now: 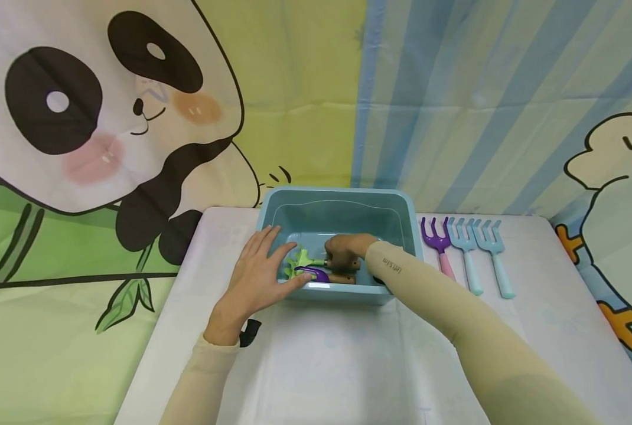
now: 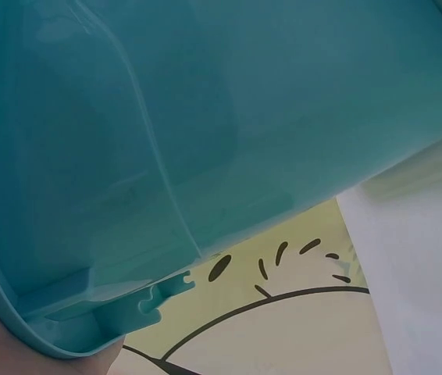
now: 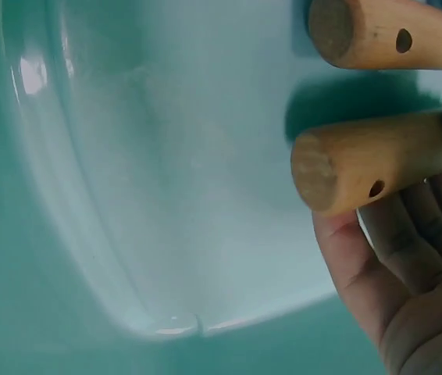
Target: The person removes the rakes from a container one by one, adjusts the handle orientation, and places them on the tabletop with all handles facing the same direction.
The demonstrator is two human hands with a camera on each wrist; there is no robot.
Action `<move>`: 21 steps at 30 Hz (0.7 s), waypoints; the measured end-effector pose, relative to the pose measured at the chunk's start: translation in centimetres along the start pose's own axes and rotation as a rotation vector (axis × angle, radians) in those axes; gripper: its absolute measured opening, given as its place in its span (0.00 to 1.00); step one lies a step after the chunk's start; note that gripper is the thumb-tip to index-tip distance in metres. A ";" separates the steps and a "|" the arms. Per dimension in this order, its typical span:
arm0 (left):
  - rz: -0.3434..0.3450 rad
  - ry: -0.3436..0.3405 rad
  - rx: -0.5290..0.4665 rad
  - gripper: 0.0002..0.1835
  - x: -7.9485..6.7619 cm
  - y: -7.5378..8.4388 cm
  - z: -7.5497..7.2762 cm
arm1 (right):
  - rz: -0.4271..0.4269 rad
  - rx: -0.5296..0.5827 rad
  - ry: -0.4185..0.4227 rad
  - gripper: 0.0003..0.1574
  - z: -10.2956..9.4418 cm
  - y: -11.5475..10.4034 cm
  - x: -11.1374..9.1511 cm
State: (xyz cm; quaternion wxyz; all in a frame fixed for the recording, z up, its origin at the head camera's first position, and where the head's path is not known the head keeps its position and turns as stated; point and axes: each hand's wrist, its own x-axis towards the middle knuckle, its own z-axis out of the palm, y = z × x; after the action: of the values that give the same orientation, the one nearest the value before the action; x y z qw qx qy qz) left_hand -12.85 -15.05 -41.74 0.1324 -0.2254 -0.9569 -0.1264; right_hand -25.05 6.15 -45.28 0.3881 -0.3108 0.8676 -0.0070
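Observation:
My right hand reaches into a blue-green plastic basin and grips the wooden handle of a green hand rake. In the right wrist view, the thumb and fingers close around that wooden handle near the basin floor. Beside it lies a purple-headed tool, its wooden handle alongside; part of its head is hidden. My left hand rests at the basin's left front corner with fingers spread. The left wrist view shows the basin's outer wall, with skin at its rim.
Right of the basin, a purple fork with a pink handle and two light-blue forks lie in a row on the white table. A cartoon-printed curtain hangs behind the table.

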 end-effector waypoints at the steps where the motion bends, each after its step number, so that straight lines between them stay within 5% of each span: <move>1: -0.002 -0.001 0.000 0.42 0.0 0.0 0.0 | -0.004 0.024 -0.004 0.22 -0.1 0.1 0.0; 10: -0.006 0.003 -0.005 0.41 -0.1 0.0 -0.2 | 0.027 0.392 -0.087 0.09 -0.4 0.9 -0.6; 21: -0.007 -0.019 -0.007 0.42 -0.1 0.1 -0.2 | 0.069 0.430 -0.099 0.15 -0.9 1.1 -1.1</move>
State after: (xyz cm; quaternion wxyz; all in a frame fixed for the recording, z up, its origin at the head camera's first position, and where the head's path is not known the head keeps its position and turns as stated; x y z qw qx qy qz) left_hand -12.67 -15.07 -41.60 0.1222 -0.2235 -0.9585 -0.1281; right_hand -25.66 7.40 -44.24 0.4874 -0.1909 0.8362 -0.1634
